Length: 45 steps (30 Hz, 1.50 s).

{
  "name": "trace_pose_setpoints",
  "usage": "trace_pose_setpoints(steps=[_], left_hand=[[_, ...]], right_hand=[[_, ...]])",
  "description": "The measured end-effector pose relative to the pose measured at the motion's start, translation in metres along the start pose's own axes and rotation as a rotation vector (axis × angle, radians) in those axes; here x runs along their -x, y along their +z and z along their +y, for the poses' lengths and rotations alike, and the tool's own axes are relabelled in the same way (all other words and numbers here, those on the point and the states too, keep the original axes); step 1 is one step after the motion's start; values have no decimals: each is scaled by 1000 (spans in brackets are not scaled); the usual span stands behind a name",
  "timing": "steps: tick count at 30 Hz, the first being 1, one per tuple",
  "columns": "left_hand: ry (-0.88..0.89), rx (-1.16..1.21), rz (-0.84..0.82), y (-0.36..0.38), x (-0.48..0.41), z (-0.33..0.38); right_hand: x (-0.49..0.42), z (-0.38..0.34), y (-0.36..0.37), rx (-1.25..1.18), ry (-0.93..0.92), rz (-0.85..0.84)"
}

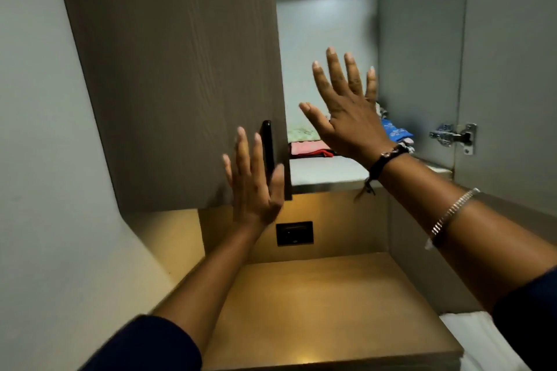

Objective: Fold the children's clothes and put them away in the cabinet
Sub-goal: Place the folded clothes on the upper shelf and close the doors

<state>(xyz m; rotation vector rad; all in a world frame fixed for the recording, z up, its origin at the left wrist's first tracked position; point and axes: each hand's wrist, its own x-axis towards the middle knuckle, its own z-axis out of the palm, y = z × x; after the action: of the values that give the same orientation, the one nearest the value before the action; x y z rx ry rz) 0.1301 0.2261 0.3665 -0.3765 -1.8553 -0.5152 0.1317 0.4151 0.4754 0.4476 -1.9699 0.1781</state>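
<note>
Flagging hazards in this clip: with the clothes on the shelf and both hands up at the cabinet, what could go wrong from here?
1. The right hand is spread in the opening beside the left door; if that door swings, fingers could get pinched.
2. The blue garment lies near the hinge side, so the right door might catch it.

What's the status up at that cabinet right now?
Both hands empty: left hand flat on left door, right hand raised. Folded clothes on shelf. Nothing blocking.

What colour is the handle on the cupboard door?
Black. The handle shows best in the head view, beside the left hand.
</note>
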Motion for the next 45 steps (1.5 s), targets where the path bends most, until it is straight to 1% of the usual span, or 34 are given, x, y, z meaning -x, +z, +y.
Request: trace_pose_setpoints(steps=[2, 4, 9, 12, 14, 16, 18, 19, 21, 23, 25, 26, 27, 29, 31, 33, 35, 37, 39, 42, 45], left_hand=[[96, 40, 67, -19, -23, 32], [255, 75, 78, -32, -47, 75], [721, 151, 114, -43, -91, 240], [919, 137, 147, -46, -97, 344], [1018, 117, 129, -48, -97, 401], [1090, 71, 89, -51, -99, 444], [1119, -30, 33, -51, -102, 475], [1108, -103, -1, -48, -104, 481], [1031, -234, -85, -39, -113, 481], [975, -288, -134, -36, -120, 465], [987, -306, -121, -41, -116, 451], [994, -311, -112, -47, -111, 445], [986, -305, -99, -53, -105, 440], [928, -282, -63, -64, -99, 419], [865, -252, -5, -73, -103, 383], [798, -237, 75, -81, -107, 341], [711, -266, 106, -87, -113, 296], [642, -291, 89, -92, -115, 255], [598, -363, 65, -93, -122, 210], [542, -464, -2, -85, -132, 154], [469, -594, -107, -67, -140, 98]], right_hand=[[42, 14, -37, 23, 47, 45], [88, 31, -81, 75, 101, 120], [197, 81, -185, 321, 256, 293], [235, 107, -228, 429, 435, 364], [255, 122, -241, 490, 558, 388], [271, 140, -247, 415, 666, 441], [279, 158, -254, 221, 804, 454], [279, 166, -257, 123, 843, 429], [275, 179, -257, -99, 866, 320], [267, 175, -251, -317, 867, 208], [262, 159, -245, -551, 888, 207], [262, 150, -243, -624, 881, 217], [262, 139, -241, -676, 845, 212], [259, 114, -230, -758, 733, 146], [250, 84, -210, -730, 640, 103], [234, 52, -185, -564, 509, 124], [213, 26, -154, -416, 378, 179], [187, 11, -125, -375, 330, 238], [159, -2, -90, -439, 313, 238], [128, -9, -41, -389, 296, 176], [97, -25, 10, -315, 251, 102]])
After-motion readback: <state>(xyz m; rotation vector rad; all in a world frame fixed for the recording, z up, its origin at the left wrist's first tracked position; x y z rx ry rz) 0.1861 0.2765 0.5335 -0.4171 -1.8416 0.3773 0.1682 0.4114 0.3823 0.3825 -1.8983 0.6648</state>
